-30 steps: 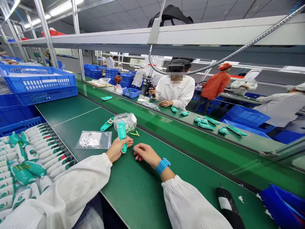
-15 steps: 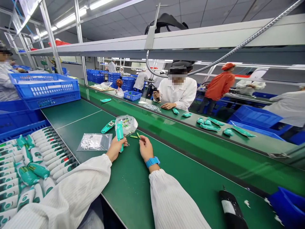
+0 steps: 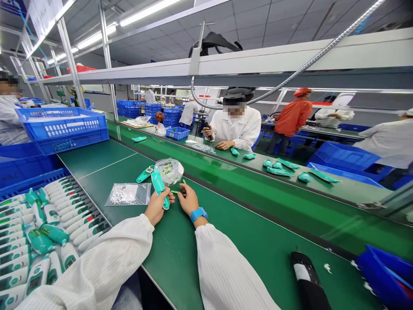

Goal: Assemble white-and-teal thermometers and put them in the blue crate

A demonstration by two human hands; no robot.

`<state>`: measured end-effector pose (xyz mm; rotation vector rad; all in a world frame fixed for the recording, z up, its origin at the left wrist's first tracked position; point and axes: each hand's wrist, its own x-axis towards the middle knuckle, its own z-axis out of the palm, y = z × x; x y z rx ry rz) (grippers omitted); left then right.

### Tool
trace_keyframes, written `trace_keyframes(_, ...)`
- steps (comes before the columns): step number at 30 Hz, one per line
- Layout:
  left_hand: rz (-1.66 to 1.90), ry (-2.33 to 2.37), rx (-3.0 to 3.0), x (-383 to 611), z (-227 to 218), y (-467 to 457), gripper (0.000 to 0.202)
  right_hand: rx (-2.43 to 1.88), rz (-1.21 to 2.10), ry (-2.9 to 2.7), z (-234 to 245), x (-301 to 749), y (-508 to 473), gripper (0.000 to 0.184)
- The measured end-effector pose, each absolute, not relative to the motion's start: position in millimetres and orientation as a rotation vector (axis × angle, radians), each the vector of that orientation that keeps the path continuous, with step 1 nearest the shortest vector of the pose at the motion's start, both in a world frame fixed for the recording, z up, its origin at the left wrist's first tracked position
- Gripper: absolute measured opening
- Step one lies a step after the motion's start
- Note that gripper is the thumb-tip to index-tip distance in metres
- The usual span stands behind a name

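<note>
One teal casing (image 3: 158, 182) gripped in the left hand (image 3: 155, 208); right hand (image 3: 189, 201), hold unclear, near the counter's (image 3: 264, 249) far edge, room rightward!

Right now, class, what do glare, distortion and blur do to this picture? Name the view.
Head view: ceiling tube lights glow white, upper left; head view: pale reflections mark the green belt; head view: the right-edge worker looks stretched and soft, while left hand and right hand read fairly clearly.

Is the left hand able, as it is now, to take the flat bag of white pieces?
Probably not easily: the left hand holds a green casing, although the flat bag lies close by.
</note>
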<state>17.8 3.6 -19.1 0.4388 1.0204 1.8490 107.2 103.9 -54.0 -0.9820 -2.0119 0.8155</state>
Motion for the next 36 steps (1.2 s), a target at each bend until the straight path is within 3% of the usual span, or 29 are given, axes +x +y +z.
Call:
trace_keyframes(4, 1.871, 1.021, 0.388, 16.7, -21.6, 2.4, 0.011, -1.029, 0.693, -2.133, -51.4, 102.4, 100.9, 0.016)
trace_keyframes(10, 1.889, 1.026, 0.336, 15.7, -23.3, 3.2, 0.007, -1.207, 0.637, -2.054, -50.9, 98.5, 97.7, 0.022)
trace_keyframes(36, 1.848, 0.914, 0.468, 41.5, -13.3, -22.9, 0.03, -1.019, 1.128, -1.699, -41.4, 161.6, 26.8, 0.018)
